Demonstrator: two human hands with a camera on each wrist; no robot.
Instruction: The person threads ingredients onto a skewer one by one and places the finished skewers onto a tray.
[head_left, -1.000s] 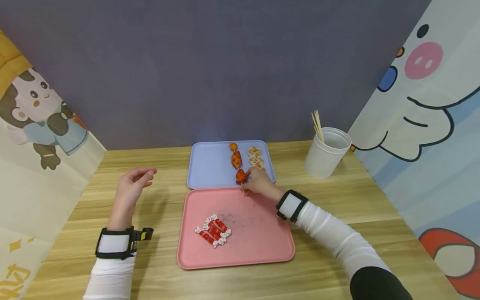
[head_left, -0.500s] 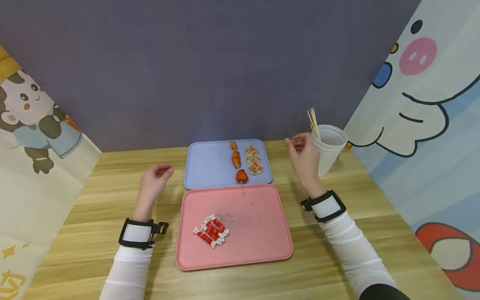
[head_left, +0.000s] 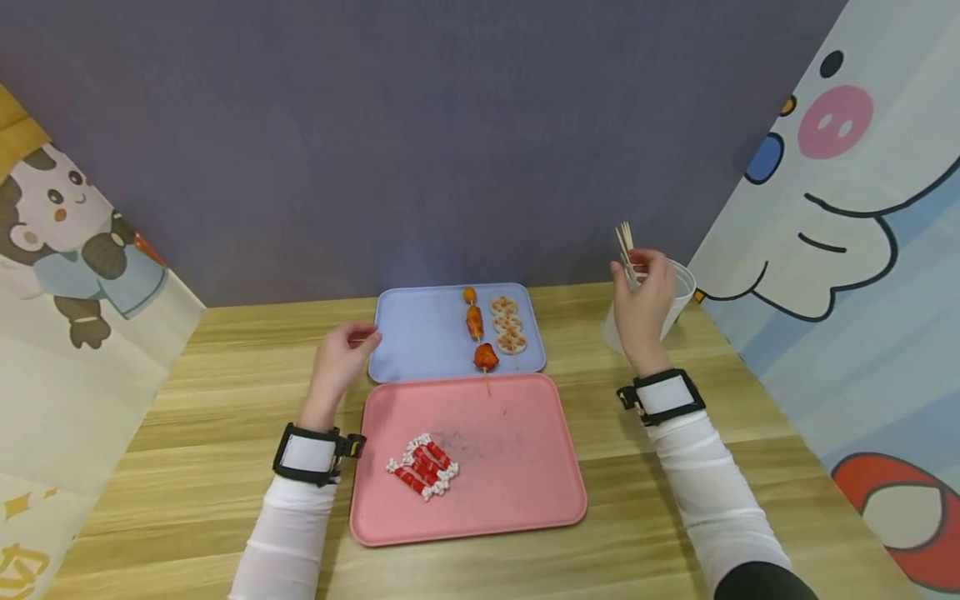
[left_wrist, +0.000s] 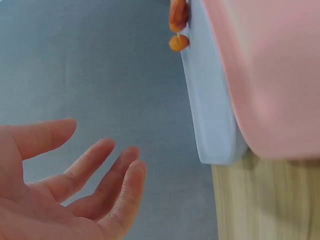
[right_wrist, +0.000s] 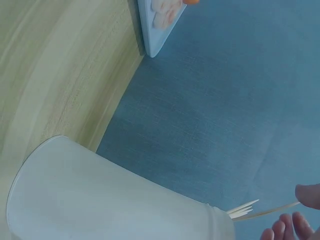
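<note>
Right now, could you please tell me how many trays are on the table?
2. The blue tray lies toward the far edge of the table; the pink tray lies just in front of it, on the near side. No other tray shows.

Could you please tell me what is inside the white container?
Several thin wooden sticks rise from the white container, their upper ends above its rim. Its wall and the right hand hide their lower parts and the bottom.

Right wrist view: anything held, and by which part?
Cannot be told: one stick, at its upper end, reaches the thumb of the right hand, but any grip is hidden.
</note>
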